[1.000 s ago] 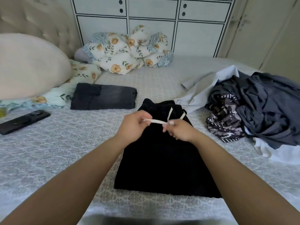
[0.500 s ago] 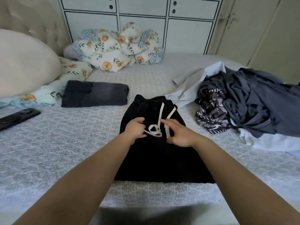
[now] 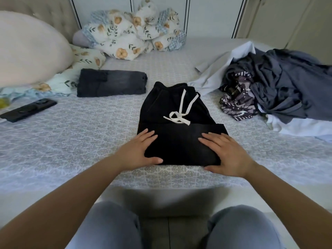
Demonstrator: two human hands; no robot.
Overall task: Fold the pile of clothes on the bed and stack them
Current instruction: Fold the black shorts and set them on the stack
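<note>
Black shorts (image 3: pixel 177 103) with a white drawstring (image 3: pixel 177 118) tied in a knot lie on the bed (image 3: pixel 71 141) in front of me. Their near part is folded up over the middle. My left hand (image 3: pixel 138 151) lies flat on the fold's left end, fingers straight on top and thumb along the near edge. At the right end my right hand (image 3: pixel 228 155) presses down the same way. A folded dark grey garment (image 3: pixel 111 85) lies to the back left. The unfolded pile of clothes (image 3: pixel 280 83) sits to the right.
A black phone (image 3: pixel 28 110) lies at the left. A large pale pillow (image 3: pixel 30 47) and a floral blanket (image 3: pixel 133 33) sit at the head of the bed, with white cabinets behind. My knees are at the bed's near edge.
Both hands let go of the drawstring, which now lies tied on the shorts. They moved toward me, and the near part of the shorts is folded up under them.
</note>
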